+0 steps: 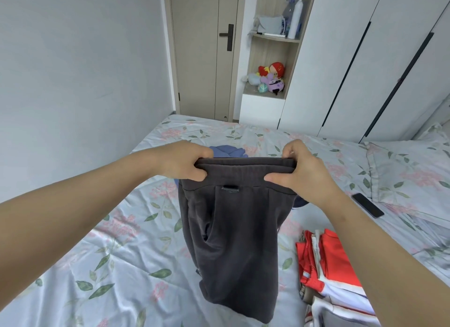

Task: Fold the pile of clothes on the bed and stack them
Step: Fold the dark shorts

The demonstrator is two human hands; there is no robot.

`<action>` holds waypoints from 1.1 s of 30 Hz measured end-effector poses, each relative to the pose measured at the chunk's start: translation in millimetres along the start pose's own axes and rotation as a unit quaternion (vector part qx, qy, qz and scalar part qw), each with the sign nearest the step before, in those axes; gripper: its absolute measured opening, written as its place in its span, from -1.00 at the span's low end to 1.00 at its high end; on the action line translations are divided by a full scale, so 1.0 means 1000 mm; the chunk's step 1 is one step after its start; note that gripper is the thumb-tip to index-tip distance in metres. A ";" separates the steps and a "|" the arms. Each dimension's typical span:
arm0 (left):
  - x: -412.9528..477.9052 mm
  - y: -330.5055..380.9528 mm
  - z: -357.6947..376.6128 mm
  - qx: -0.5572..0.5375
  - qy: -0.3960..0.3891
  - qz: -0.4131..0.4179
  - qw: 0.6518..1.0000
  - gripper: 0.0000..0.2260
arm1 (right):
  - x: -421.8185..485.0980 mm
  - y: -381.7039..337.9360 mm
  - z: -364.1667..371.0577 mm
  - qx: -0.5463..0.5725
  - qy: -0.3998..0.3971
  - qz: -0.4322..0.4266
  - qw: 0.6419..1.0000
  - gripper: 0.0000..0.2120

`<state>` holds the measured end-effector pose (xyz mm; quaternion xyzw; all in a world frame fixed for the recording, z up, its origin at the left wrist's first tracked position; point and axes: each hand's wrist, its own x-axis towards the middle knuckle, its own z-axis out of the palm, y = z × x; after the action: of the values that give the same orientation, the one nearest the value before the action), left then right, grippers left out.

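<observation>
Here, on the left, the pale blue bed sheet printed with pink flowers and green leaves (109, 253) spreads across the bed toward a plain grey wall. Above it the left hand (187, 161) reaches out from a bare forearm and pinches the left end of a waistband, fingers curled over the top edge and thumb pressed against the near side. Far behind it stands a beige door with a dark lever handle (202, 51).

The waistband belongs to a pair of dark grey cotton shorts (233, 241), held up in the air in the middle of the scene. The waistband is stretched level between the two hands, and the legs hang straight down in front of the bed. A crumpled blue garment (229, 151) lies on the sheet just beyond the shorts, mostly hidden by them. Farther back, an open wooden shelf holds a cluster of red and purple plush toys (271, 79).

The right hand (299, 170) pinches the right end of the waistband the same way. To the near right, a folded stack of red and white clothes (336, 273) rests on the bed. A black phone (367, 205) lies flat farther off, beside a floral pillow (414, 175), with white wardrobe doors (365, 58) behind.
</observation>
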<state>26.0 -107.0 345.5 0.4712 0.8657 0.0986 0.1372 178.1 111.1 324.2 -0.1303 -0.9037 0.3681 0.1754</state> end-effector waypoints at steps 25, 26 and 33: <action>-0.002 -0.014 -0.014 -0.592 0.169 -0.098 0.782 -0.93 | 0.013 0.001 -0.026 0.368 -0.068 0.128 0.919 -0.71; -0.001 -0.018 -0.013 -0.589 0.168 -0.094 0.785 -0.90 | 0.014 0.000 -0.027 0.368 -0.100 0.134 0.915 -0.72; 0.035 -0.030 0.010 -0.481 0.216 -0.161 0.834 -0.89 | 0.047 0.017 -0.011 0.135 -0.103 0.172 0.970 -0.92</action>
<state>-12.7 -93.3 322.1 0.1665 0.7802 0.5786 0.1698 142.1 146.4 329.9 -0.2209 -0.8228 0.5227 0.0314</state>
